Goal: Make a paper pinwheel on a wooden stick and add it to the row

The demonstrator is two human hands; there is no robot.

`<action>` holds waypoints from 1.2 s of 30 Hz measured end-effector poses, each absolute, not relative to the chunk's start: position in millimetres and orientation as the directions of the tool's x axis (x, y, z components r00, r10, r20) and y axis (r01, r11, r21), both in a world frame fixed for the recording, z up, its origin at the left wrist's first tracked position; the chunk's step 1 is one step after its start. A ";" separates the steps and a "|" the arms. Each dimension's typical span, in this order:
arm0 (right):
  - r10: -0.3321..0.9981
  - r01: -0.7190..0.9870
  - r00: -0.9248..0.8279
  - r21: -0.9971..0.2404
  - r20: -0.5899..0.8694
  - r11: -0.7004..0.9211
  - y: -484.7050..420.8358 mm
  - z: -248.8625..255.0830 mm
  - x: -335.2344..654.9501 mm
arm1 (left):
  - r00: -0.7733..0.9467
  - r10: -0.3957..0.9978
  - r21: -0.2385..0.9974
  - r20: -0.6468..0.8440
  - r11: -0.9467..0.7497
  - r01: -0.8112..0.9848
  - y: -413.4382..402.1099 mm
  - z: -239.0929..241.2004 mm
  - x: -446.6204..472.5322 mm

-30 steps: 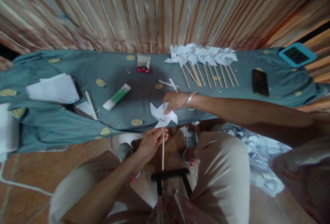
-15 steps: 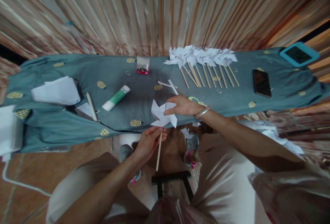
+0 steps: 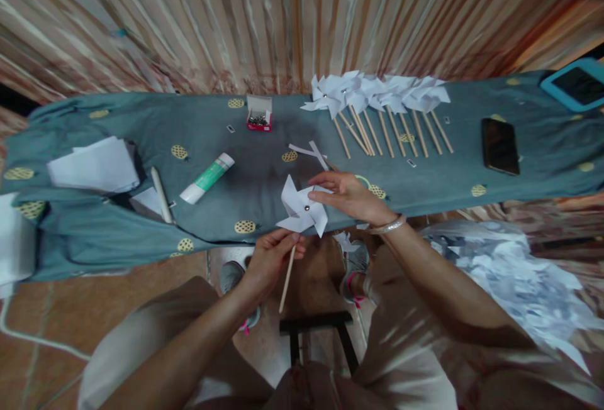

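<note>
A white paper pinwheel (image 3: 298, 204) on a thin wooden stick (image 3: 287, 279) is held over the table's front edge, a silver pin at its centre. My left hand (image 3: 272, 260) pinches the stick just below the paper blades. Beside the pinwheel's right blades, my right hand (image 3: 355, 196) has its fingers stretched out, partly covering one blade; whether they touch the paper is hard to tell. Behind that hand lie scissors, mostly hidden, and two narrow paper strips (image 3: 309, 151). A small red box of metal pins (image 3: 259, 122) stands open farther back.
Finished pinwheels (image 3: 377, 92) lie in a row at the back. A glue stick (image 3: 207, 177), a white pen-like tool (image 3: 162, 195) and stacked paper (image 3: 94, 165) are on the left. A phone (image 3: 500, 146) and a blue-framed device (image 3: 578, 85) lie right. A bag of paper pieces (image 3: 519, 278) sits low right.
My right hand has drawn back from the pinwheel's centre, with its fingers spreading and the pin now showing. My left hand keeps the stick. The view has shifted slightly.
</note>
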State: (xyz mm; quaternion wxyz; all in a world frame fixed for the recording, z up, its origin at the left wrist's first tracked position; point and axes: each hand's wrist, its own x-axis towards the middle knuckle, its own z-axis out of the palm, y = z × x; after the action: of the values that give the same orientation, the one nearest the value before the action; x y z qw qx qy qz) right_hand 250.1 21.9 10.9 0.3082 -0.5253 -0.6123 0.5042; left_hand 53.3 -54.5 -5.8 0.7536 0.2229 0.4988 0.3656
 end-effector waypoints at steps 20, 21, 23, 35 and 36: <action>0.929 0.676 -0.158 -0.649 0.334 0.348 -16.1 16.8 217.3 | 0.240 0.776 0.721 -0.584 0.631 -0.288 -54.0 -13.2 58.6; 0.931 0.680 -0.154 -0.648 0.332 0.344 -15.7 15.8 216.7 | 0.239 0.775 0.719 -0.585 0.632 -0.289 -54.0 -14.4 58.8; 0.934 0.686 -0.157 -0.646 0.320 0.336 -14.3 13.4 217.1 | 0.238 0.772 0.713 -0.590 0.636 -0.295 -54.0 -16.2 59.1; 0.896 0.794 -0.227 -0.460 0.382 0.397 -16.7 16.7 203.8 | 0.210 0.796 0.731 -0.568 0.605 -0.317 -57.1 -26.0 60.7; 0.894 0.799 -0.245 -0.444 0.376 0.405 -16.8 17.2 201.2 | 0.211 0.797 0.731 -0.566 0.604 -0.317 -57.4 -27.2 60.6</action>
State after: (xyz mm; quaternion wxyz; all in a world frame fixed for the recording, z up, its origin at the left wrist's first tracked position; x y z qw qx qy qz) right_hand 201.2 -16.8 17.2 0.2945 -0.5393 -0.7848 0.0802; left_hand 60.6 -57.4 -27.2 0.7406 0.2383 0.5034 0.3759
